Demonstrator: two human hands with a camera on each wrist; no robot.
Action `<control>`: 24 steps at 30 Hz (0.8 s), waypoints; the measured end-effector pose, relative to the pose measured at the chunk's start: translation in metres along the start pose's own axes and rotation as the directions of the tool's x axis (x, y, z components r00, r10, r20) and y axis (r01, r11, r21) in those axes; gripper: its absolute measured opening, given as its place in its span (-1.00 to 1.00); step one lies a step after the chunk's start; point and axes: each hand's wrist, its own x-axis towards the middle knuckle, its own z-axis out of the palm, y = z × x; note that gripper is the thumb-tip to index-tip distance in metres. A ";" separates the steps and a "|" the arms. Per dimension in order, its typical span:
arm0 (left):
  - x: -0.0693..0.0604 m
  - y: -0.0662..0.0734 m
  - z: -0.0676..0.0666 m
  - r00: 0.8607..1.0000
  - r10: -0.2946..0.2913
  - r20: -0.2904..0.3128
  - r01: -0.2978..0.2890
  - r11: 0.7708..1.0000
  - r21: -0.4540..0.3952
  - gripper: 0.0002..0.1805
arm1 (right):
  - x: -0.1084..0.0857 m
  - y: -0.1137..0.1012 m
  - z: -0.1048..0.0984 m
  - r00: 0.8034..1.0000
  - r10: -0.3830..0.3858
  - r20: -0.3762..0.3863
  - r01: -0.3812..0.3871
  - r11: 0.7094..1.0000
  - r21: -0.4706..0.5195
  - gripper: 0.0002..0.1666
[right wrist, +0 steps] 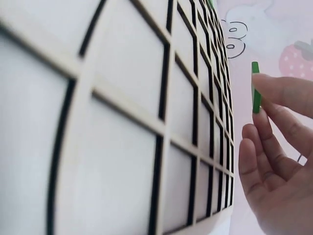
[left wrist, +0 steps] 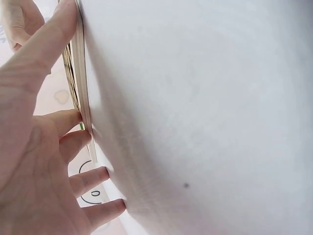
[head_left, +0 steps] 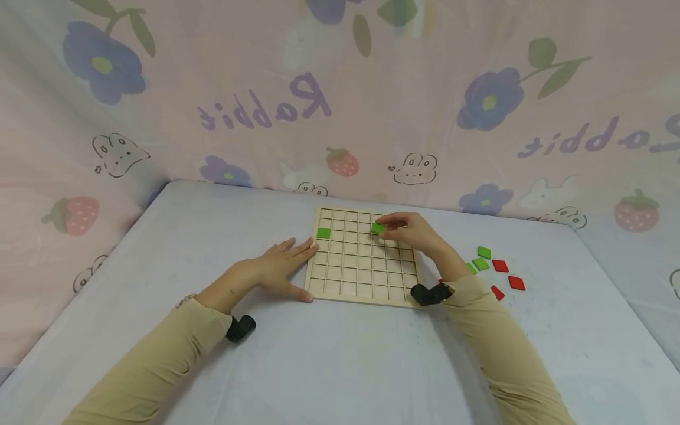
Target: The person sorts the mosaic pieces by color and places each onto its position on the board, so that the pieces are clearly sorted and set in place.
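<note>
A wooden grid board (head_left: 350,260) lies flat on the table, with one green tile (head_left: 323,233) in a cell near its left edge. The left hand (head_left: 278,268) rests by the board's left side, fingers spread, thumb and fingertips touching the frame; the left wrist view shows this hand (left wrist: 44,147) against the board's edge (left wrist: 80,73). Over the upper right part of the grid, the right hand (head_left: 411,231) pinches another green tile (head_left: 378,228). In the right wrist view that tile (right wrist: 256,88) stands edge-on between the thumb and fingers of the hand (right wrist: 279,147), above the grid (right wrist: 117,103).
Right of the board, partly behind the right forearm, lie loose green tiles (head_left: 484,252) and red tiles (head_left: 516,283). A white cloth covers the table (head_left: 329,366). A patterned pink curtain (head_left: 361,118) hangs behind it. Each wrist carries a black device (head_left: 241,329).
</note>
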 end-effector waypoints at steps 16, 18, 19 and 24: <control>0.000 0.001 -0.001 1.000 -0.001 0.001 0.001 1.000 0.004 0.15 | 0.008 -0.011 0.016 0.999 -0.032 0.004 0.032 0.999 0.034 -0.48; 0.000 0.001 -0.001 1.000 -0.001 0.002 0.001 1.000 0.006 0.14 | 0.009 -0.013 0.018 0.999 -0.031 0.008 0.031 0.999 0.041 -0.50; 0.000 0.001 -0.001 1.000 -0.002 0.003 0.002 1.000 0.006 0.15 | 0.010 -0.014 0.018 0.999 -0.031 0.012 0.030 0.999 0.044 -0.51; 0.000 0.001 0.000 1.000 -0.003 0.001 0.003 1.000 0.005 0.15 | 0.013 -0.016 0.024 0.998 -0.050 0.028 0.048 0.997 0.060 -0.53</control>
